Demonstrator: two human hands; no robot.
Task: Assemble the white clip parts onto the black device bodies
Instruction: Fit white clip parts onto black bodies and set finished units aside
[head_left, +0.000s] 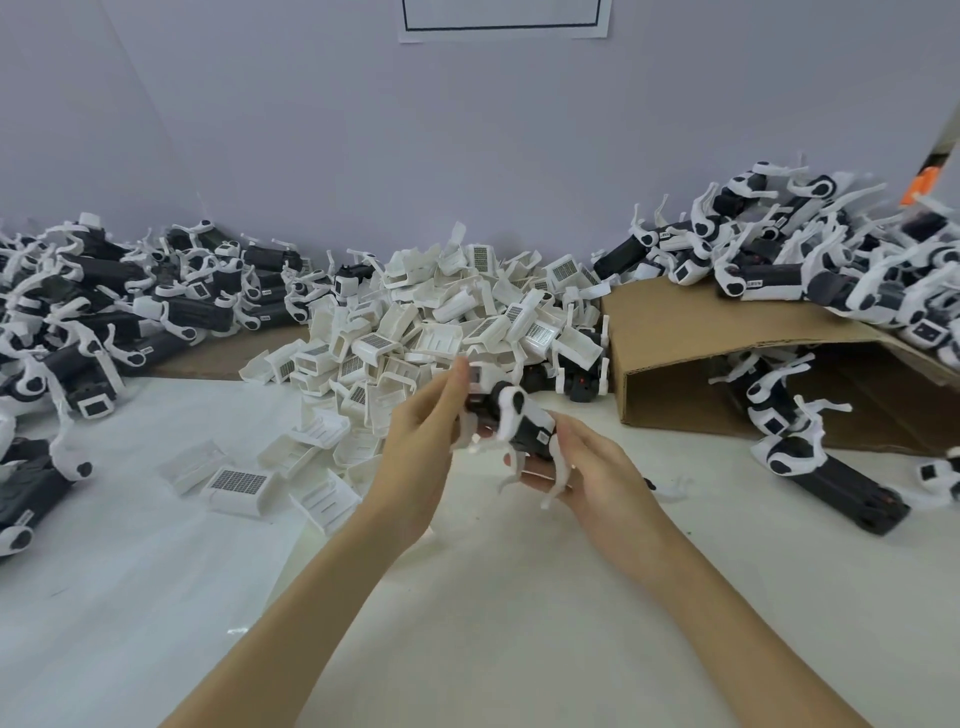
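Holding one black device body (524, 423) above the worktop (467, 597): left hand (421, 457) grip pinching its white clip part (470, 376) end, right hand (597, 478) cupping beneath, before the white clip pile (441, 312)

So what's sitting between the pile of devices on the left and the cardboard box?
In the head view, a heap of white clip parts lies between the left pile and the cardboard box.
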